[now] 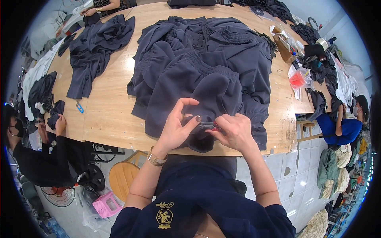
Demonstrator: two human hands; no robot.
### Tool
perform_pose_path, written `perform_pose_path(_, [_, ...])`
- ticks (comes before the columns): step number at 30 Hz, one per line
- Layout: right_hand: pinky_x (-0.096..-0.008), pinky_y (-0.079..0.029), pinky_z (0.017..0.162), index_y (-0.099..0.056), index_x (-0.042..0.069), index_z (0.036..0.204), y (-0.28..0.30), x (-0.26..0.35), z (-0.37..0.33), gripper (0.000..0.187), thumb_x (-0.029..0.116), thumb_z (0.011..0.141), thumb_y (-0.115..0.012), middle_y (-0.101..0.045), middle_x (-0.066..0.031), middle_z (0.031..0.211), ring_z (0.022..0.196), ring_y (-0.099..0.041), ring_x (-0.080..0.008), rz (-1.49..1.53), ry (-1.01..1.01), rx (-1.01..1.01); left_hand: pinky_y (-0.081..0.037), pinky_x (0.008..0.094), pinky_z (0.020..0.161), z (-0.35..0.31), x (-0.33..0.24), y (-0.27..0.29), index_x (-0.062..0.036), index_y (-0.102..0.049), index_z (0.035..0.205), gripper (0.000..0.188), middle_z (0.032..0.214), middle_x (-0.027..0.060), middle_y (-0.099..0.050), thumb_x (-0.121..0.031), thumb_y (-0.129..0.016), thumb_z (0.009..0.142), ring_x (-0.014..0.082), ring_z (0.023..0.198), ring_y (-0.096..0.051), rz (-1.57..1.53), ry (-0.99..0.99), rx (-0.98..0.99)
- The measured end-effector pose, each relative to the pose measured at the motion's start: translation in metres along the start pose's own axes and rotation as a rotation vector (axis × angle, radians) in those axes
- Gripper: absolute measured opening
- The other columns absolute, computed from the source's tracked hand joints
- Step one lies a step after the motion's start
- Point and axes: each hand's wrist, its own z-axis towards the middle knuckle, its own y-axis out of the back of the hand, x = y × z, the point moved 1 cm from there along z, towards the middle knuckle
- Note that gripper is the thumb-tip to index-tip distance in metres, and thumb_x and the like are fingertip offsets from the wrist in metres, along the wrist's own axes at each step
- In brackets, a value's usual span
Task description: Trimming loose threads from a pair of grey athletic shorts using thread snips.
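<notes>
A pair of dark trousers or shorts with an elastic waistband (186, 85) lies on top of a heap at the table's front edge. My right hand (235, 131) is closed around small red-handled thread snips (215, 127), whose metal blades point left over the cloth. Just left of the blades is my left hand (176, 125), its thumb and index finger spread apart. That thumb comes close to the snips' tip. The lower fingers of the left hand are partly hidden, and any thread between the hands is too fine to make out.
More dark garments (101, 43) lie on the wooden table (105, 115), near blue thread snips (79, 107). At right are a cardboard box (283, 49) and a bag of red drink (297, 79). People sit left (35, 154) and right (341, 129). A wooden stool (122, 180) stands below.
</notes>
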Motion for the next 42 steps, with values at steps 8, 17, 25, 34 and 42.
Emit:
perform_pose_path(8, [-0.0292,-0.036,0.05,-0.051,0.012,0.068,0.002,0.0,0.0,0.032,0.034,0.072,-0.074,-0.051,0.001,0.058,0.049,-0.051,-0.0176,-0.014,0.009,0.012,-0.041,0.0165,0.063,0.001,-0.004,0.002,-0.0043,-0.046,0.119,0.035,0.089,0.0015,-0.058,-0.002,-0.059,0.087,0.0016,0.072,-0.052,0.029,0.043,0.043])
perform_pose_path(17, [-0.0298,-0.036,0.05,-0.052,0.012,0.069,0.002,-0.002,-0.002,0.031,0.036,0.073,-0.073,-0.052,0.0003,0.059,0.049,-0.052,-0.0181,0.015,-0.008,-0.005,-0.041,0.0166,0.062,0.001,-0.002,0.001,-0.0044,-0.047,0.119,0.034,0.086,0.0003,-0.058,-0.003,-0.059,0.087,0.0017,0.073,-0.052,0.017,0.008,0.011])
perform_pose_path(25, [-0.0293,-0.036,0.049,-0.052,0.012,0.069,0.004,0.001,0.001,0.031,0.034,0.073,-0.074,-0.052,0.0006,0.059,0.049,-0.052,-0.0176,-0.011,0.014,0.016,-0.043,0.0182,0.065,0.0,-0.003,0.0,-0.0027,-0.049,0.118,0.033,0.087,0.0016,-0.058,-0.002,-0.06,0.086,0.0023,0.073,-0.053,0.047,0.01,0.005])
perform_pose_path(34, [-0.0295,-0.037,0.048,-0.052,0.012,0.068,0.005,-0.002,-0.002,0.031,0.032,0.073,-0.074,-0.051,0.0006,0.057,0.048,-0.052,-0.0172,-0.03,-0.01,0.001,-0.043,0.0187,0.064,-0.001,-0.006,0.001,-0.0018,-0.049,0.117,0.032,0.086,0.0009,-0.058,-0.002,-0.059,0.087,0.0018,0.071,-0.052,0.089,0.027,0.008])
perform_pose_path(42, [-0.0285,-0.036,0.048,-0.052,0.013,0.07,0.004,0.001,-0.004,0.032,0.038,0.076,-0.071,-0.05,0.0007,0.058,0.048,-0.051,-0.0167,0.015,-0.022,-0.01,-0.041,0.018,0.062,-0.001,-0.006,0.002,-0.0018,-0.049,0.117,0.031,0.091,0.0008,-0.057,-0.002,-0.058,0.087,0.0013,0.071,-0.051,0.067,-0.007,-0.01])
